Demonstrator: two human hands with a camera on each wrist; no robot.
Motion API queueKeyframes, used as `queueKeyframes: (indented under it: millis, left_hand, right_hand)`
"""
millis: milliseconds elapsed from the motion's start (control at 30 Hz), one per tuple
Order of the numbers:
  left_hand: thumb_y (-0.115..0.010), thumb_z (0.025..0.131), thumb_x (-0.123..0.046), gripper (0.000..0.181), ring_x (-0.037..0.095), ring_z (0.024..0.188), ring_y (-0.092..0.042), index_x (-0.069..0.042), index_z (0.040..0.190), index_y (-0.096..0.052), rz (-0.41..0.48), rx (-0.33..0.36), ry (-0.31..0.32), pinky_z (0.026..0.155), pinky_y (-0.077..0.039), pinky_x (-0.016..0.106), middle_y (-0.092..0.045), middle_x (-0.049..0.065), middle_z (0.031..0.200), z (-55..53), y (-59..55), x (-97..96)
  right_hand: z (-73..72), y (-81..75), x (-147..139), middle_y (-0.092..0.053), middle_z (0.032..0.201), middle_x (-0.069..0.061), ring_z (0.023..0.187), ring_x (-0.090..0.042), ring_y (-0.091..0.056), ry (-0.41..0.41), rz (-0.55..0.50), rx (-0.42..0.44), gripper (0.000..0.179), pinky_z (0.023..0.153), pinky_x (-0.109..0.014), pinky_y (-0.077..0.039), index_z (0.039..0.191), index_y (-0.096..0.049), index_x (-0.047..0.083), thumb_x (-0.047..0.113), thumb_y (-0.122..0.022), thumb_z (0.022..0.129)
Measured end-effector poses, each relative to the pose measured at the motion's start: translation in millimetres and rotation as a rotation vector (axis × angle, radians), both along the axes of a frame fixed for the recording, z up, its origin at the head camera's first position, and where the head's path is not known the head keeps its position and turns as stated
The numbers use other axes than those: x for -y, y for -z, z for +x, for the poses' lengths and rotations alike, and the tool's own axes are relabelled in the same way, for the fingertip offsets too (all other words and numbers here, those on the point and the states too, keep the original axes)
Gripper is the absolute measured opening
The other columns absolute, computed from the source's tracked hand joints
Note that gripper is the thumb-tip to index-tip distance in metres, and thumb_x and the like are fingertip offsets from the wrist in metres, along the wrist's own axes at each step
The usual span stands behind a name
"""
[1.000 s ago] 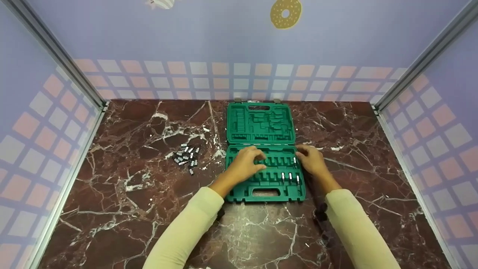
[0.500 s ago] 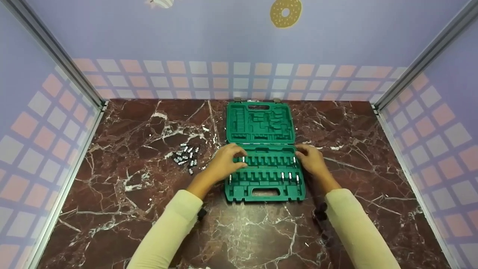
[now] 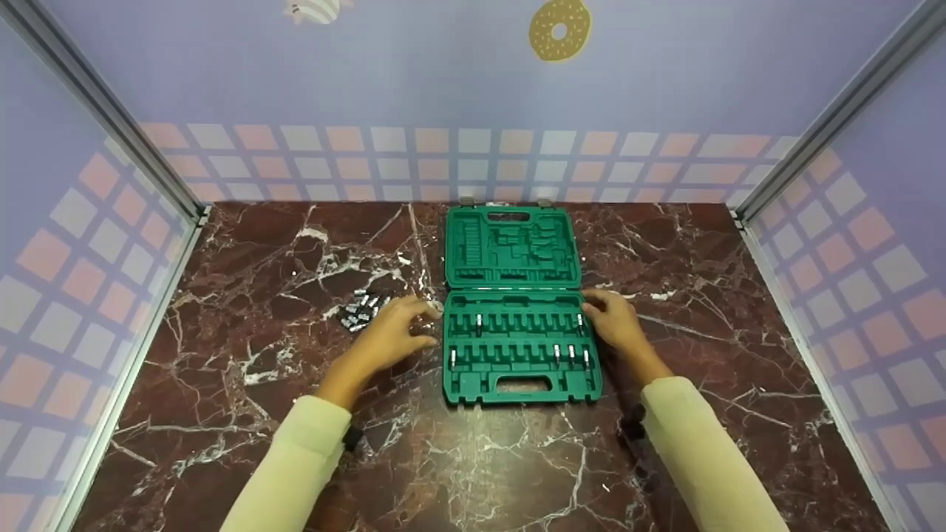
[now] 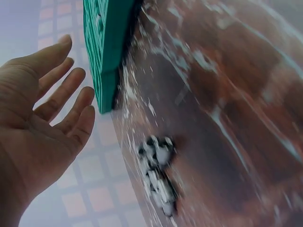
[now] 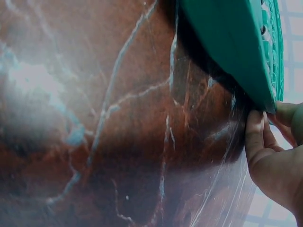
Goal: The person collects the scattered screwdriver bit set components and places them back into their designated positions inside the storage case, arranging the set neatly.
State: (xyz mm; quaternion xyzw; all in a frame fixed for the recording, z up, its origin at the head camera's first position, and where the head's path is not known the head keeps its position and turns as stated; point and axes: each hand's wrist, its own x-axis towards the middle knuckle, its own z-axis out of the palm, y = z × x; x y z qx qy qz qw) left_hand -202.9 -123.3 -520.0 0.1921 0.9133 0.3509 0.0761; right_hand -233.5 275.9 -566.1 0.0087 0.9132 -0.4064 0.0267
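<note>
A green plastic socket case (image 3: pixel 522 346) lies open on the table, its lid (image 3: pixel 512 247) folded back toward the wall. Several metal sockets stand in its two slotted rows, among them a socket (image 3: pixel 479 324) at the upper left and a socket (image 3: pixel 453 359) at the lower left. My left hand (image 3: pixel 392 334), fingers spread and holding nothing, is over the table between the case and a loose pile of sockets (image 3: pixel 358 314), which it partly covers in the head view. At the case's right side my right hand (image 3: pixel 615 322) grips the edge near the hinge, thumb and fingers on the rim.
The case sits on a dark red marbled table (image 3: pixel 244 414). Behind it rises a lilac back wall (image 3: pixel 414 81) with a checked band, and side walls (image 3: pixel 872 222) stand left and right.
My left hand has moved left, out of the case toward the socket pile. The sockets at the case's left side are now uncovered. My right hand has stayed at the case's edge.
</note>
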Motion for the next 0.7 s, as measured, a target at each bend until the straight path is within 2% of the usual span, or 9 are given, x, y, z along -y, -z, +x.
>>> queueKeyframes:
  millis: [333, 433, 700]
  left_hand:
    - [-0.086, 0.080, -0.012, 0.051, 0.042, 0.133, -0.052, -0.008, 0.127, -0.068, -0.083, 0.046, -0.004, 0.117, -0.037, 0.061, -0.061, 0.017, 0.139, 10.5, 0.3, 44.2]
    - [-0.086, 0.078, -0.008, 0.052, 0.043, 0.134, -0.051, -0.007, 0.127, -0.068, -0.107, 0.027, 0.003, 0.119, -0.035, 0.060, -0.062, 0.018, 0.139, 12.1, 3.5, 54.4]
    - [-0.081, 0.078, 0.002, 0.048, 0.040, 0.128, -0.052, -0.005, 0.123, -0.070, -0.164, -0.037, -0.003, 0.116, -0.039, 0.058, -0.066, 0.015, 0.127, 15.9, 13.0, 69.1]
  right_hand:
    - [0.3, 0.2, -1, -0.065, 0.134, -0.025, 0.124, -0.041, -0.061, -0.012, 0.001, 0.006, 0.032, 0.104, -0.056, -0.049, 0.134, -0.065, 0.000, 0.010, -0.059, 0.105]
    - [1.1, -0.1, -1, -0.064, 0.135, -0.025, 0.125, -0.041, -0.061, -0.010, -0.005, 0.019, 0.032, 0.105, -0.056, -0.049, 0.135, -0.065, 0.000, 0.011, -0.059, 0.105]
    - [0.3, 0.7, 0, -0.065, 0.134, -0.024, 0.124, -0.041, -0.061, -0.011, -0.008, 0.023, 0.033, 0.105, -0.056, -0.049, 0.136, -0.064, 0.000, 0.011, -0.058, 0.105]
